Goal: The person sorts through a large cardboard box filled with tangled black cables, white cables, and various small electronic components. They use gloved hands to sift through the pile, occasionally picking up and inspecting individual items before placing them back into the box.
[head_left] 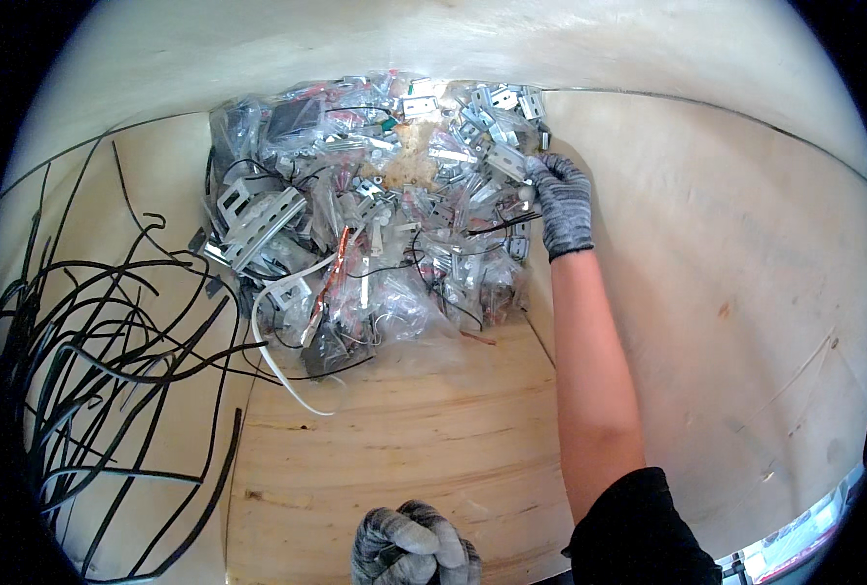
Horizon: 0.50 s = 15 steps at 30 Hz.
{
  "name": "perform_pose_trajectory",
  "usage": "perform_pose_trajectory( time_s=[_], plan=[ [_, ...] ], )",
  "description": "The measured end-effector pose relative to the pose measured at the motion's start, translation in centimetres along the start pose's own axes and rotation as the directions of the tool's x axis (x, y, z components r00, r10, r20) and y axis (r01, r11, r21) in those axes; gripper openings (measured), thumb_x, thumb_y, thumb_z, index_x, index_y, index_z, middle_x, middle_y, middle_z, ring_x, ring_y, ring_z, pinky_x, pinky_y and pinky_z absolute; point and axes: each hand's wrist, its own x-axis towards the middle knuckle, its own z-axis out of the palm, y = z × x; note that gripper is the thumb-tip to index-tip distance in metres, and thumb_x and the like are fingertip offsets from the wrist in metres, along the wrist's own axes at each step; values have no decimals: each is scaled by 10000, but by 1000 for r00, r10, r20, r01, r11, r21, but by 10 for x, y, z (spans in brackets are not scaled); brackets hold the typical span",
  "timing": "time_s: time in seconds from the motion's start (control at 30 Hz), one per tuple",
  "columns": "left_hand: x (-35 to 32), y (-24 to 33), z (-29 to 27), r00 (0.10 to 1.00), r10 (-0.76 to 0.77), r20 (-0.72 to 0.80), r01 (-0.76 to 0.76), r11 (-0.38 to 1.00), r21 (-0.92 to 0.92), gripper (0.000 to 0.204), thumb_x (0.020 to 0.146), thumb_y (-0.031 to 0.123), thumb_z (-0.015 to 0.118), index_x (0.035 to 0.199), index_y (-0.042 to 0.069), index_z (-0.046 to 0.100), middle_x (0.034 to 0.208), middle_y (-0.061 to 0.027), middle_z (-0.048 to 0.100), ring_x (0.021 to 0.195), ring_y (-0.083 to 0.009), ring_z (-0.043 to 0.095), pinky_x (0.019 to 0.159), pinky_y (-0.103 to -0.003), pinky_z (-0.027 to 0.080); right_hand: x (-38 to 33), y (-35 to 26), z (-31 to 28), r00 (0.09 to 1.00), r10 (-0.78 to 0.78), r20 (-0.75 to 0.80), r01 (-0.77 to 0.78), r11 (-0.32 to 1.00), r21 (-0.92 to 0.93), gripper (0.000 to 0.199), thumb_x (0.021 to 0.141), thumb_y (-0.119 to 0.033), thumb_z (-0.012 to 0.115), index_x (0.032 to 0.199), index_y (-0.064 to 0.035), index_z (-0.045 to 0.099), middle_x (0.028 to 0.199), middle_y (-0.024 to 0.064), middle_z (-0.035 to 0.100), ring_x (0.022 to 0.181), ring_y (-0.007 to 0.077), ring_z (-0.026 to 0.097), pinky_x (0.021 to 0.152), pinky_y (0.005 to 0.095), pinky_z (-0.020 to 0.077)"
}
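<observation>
- Writing: small red marks show through the clear bags (404, 300); whether they are print is too small to tell.
- Box (721, 263): pale wooden walls around a planked floor (394, 448); the bags lie heaped against the far wall, silvery metal parts showing inside many of them; more metal parts lie among and on the bags.
- Also in the heap: a tan lump (414, 156) near its top; a large slotted bracket (266, 230) at its left; a white cord (257, 327) looping down its front onto the floor.
- Black cables (160, 475): a loose tangle along the left wall; some ends reach the heap.
- Right hand (562, 203): grey striped glove; fingers bent at the right end of a metal plate (504, 162), high on the heap's right side; cannot tell whether they grip it.
- Left hand (414, 548): matching glove, at the lower edge; fingers curled narrow; cannot tell whether they hold anything.
</observation>
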Motion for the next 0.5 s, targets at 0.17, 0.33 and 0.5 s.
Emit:
perform_pose_trajectory(
  time_s=[0.17, 0.33, 0.5],
  plan=[
    [9, 7, 5, 1000, 29, 0, -29, 997, 66, 147, 898, 90, 588, 1034, 110, 536, 929, -75, 548, 635, -147, 527, 587, -298, 458, -39, -22, 4, 993, -110, 35, 98, 963, 253, 189, 847, -98, 642, 1027, -44, 624, 769, 1, 617, 589, 61, 529, 491, 190, 420],
    [14, -2, -11, 939, 317, -134, -308, 948, 84, 181, 903, 143, 579, 1054, 84, 499, 942, -93, 551, 627, -144, 558, 515, -290, 491, -129, -95, 10, 686, -178, 706, -97, 939, 330, 176, 848, -115, 653, 986, -24, 593, 813, 74, 642, 632, 108, 604, 544, 236, 488],
    [18, 6, -13, 900, 396, -181, -387, 918, 85, 194, 907, 157, 572, 1061, 77, 487, 939, -98, 553, 617, -140, 557, 494, -286, 491, -192, -141, 37, -4, -329, 944, 183, 928, 324, 212, 795, -120, 685, 979, -62, 597, 706, 88, 594, 598, 237, 585, 576, 304, 486]
  ],
)
